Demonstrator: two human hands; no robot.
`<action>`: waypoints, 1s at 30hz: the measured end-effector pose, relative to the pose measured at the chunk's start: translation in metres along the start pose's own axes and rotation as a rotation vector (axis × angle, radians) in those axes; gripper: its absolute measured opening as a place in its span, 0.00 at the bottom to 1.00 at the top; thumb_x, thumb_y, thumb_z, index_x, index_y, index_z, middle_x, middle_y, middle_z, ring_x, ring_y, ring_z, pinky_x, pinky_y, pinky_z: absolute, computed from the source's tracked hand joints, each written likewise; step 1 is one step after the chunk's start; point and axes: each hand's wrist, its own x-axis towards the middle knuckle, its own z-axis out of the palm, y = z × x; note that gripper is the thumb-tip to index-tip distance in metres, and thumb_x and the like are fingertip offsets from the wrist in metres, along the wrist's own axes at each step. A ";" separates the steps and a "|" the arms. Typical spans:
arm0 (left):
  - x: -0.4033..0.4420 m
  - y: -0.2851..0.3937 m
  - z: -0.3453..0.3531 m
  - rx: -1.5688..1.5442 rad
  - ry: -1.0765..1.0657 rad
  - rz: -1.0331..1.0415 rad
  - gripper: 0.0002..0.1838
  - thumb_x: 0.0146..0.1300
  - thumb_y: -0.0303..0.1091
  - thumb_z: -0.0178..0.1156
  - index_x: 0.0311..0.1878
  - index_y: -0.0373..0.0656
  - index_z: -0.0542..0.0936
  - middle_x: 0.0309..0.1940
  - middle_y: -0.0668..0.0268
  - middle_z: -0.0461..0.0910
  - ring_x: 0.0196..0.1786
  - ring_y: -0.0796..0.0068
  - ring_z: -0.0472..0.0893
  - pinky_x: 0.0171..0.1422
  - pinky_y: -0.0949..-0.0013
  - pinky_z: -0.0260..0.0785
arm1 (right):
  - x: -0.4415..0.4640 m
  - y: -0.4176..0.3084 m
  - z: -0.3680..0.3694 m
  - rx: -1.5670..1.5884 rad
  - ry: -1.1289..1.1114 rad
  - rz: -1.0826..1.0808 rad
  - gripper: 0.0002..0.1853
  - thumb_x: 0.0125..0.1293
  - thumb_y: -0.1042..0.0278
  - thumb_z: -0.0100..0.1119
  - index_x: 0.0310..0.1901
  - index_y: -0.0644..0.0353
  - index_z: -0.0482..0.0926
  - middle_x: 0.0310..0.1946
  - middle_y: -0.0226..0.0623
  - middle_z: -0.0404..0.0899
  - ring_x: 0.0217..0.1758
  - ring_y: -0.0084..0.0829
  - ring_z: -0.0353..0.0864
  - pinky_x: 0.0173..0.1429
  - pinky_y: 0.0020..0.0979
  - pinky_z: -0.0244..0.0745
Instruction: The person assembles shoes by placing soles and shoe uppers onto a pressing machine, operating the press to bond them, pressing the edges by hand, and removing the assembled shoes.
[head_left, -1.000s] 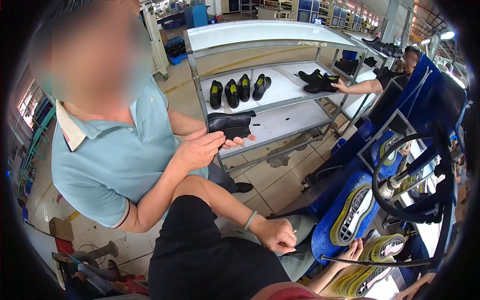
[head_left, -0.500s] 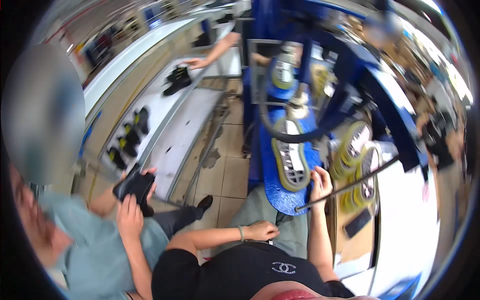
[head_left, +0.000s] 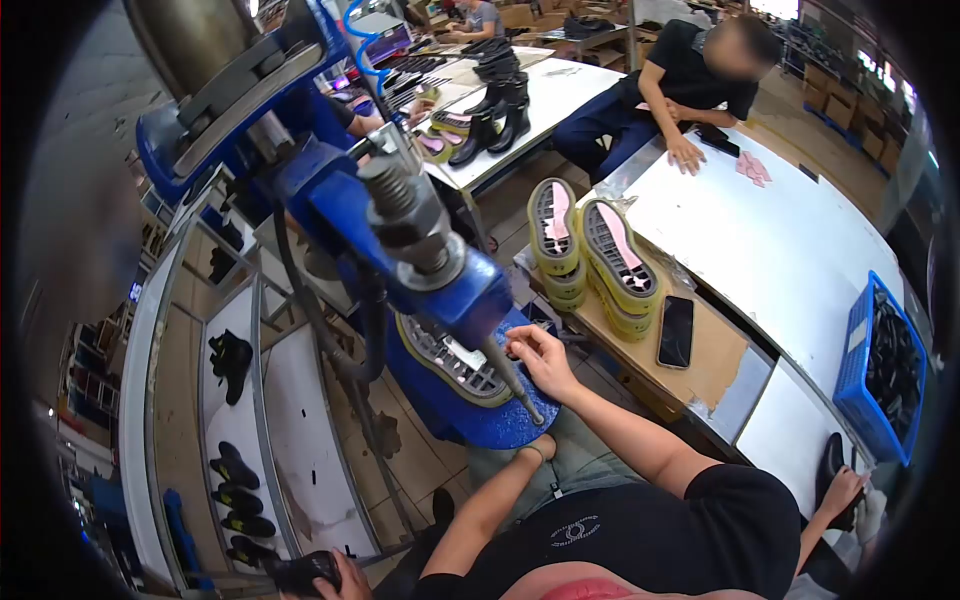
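1. Blue plate bears one sole;
2. left hand, earlier visible, now mostly hidden; grip unclear;
3. right hand beside the sole, fingers narrowly bent; hold unclear;
4. two sole stacks; one phone.

This is looking like a shoe workshop: a heavy blue press is standing near a lone sole, more soles are resting in stacks on a bench, and boots are standing on a table. Shoes are lining a rack, a co-worker is sitting nearby, and cartons are standing behind.
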 end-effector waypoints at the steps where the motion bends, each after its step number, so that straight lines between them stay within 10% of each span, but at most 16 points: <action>1: -0.006 0.005 -0.009 -0.035 0.031 -0.056 0.13 0.48 0.32 0.56 0.33 0.36 0.86 0.40 0.46 0.83 0.42 0.43 0.83 0.50 0.52 0.74 | -0.001 -0.004 0.001 -0.005 0.006 -0.009 0.10 0.70 0.73 0.54 0.48 0.67 0.76 0.37 0.34 0.80 0.41 0.20 0.79 0.47 0.24 0.75; 11: -0.068 0.041 -0.103 -0.242 0.345 -0.282 0.18 0.46 0.32 0.56 0.38 0.30 0.83 0.41 0.38 0.80 0.45 0.45 0.82 0.53 0.51 0.72 | 0.000 -0.002 -0.001 -0.033 -0.021 0.015 0.09 0.70 0.73 0.53 0.48 0.67 0.77 0.37 0.35 0.80 0.41 0.21 0.79 0.47 0.25 0.75; 30: -0.035 0.014 -0.063 -0.178 0.160 -0.206 0.22 0.47 0.36 0.60 0.45 0.33 0.83 0.47 0.43 0.80 0.51 0.49 0.81 0.58 0.57 0.71 | 0.001 -0.008 0.001 -0.158 -0.042 -0.014 0.09 0.70 0.74 0.53 0.49 0.66 0.76 0.37 0.33 0.80 0.40 0.19 0.78 0.47 0.23 0.74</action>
